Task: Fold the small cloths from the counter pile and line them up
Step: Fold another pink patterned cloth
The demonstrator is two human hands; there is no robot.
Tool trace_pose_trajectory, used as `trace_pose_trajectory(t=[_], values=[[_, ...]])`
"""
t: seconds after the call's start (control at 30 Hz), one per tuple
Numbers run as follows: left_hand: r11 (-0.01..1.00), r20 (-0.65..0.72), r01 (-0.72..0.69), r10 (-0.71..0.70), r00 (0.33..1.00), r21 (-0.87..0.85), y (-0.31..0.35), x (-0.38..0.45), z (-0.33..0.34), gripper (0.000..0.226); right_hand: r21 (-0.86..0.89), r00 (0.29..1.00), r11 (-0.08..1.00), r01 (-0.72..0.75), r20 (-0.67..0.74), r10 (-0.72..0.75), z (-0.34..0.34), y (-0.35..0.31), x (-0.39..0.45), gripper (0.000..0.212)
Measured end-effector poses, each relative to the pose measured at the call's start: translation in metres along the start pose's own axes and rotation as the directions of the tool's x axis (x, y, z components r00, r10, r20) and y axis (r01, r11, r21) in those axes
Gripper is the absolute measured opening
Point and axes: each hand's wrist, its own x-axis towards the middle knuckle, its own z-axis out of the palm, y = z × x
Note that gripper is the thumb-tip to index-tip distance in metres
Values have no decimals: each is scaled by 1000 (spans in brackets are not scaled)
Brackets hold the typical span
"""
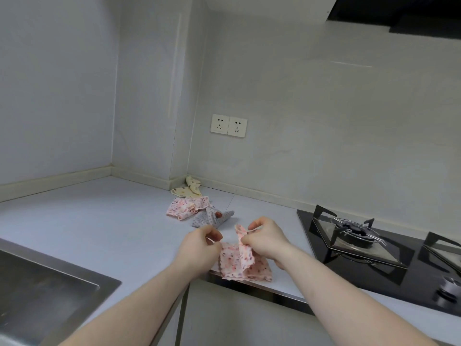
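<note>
Bench surface, pale and smooth, fills the lower half of the view and runs back into a corner of grey wall; it is the landmark for everything here. Set into the bench at its left front is a steel sink, and set into it at the right is a black glass hob with a burner grate and a knob near the bench's front edge. On the wall above the back of the bench sits a pair of white sockets, and a dark hood hangs high above the hob end.

At the bench's front edge, between sink and hob, lies a pink floral cloth, its lower part flat on the bench and slightly overhanging the edge, its upper part lifted. The left hand has its fingers curled, pinching the cloth's left upper edge. The right hand pinches the raised flap between thumb and fingers, holding it upright above the flat part.

Further back on the bench, toward the corner, the remaining pile lies in a loose line: a crumpled pink cloth, a grey patterned cloth just in front of it and touching it, and a cream spotted cloth against the back upstand.
</note>
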Motion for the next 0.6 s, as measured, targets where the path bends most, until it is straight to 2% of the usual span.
trace_pose_trajectory(t=[0.03,0.17,0.27,0.37,0.43,0.6], values=[[1000,-5,2,-2,1000,-4,0,0,0,17,1,1000,1000,-3,20,3,4,1,0,28],[1000,-29,1,-2,1000,-31,4,0,1,12,179,990,982,-64,136,39,11,4,-3,29],[999,-37,10,-11,999,-40,4,2,1,7,181,1000,983,28,-13,-26,7,13,1,17],[1000,-11,13,-13,1000,16,-1,6,3,21,0,965,990,143,-222,-140,-1,36,7,12],[994,5,-2,1,1000,106,-3,7,5,36,-83,952,986,145,-259,-162,-1,56,8,17],[939,49,-40,25,998,341,-3,12,9,56,-57,965,994,94,-239,-105,4,73,9,29]])
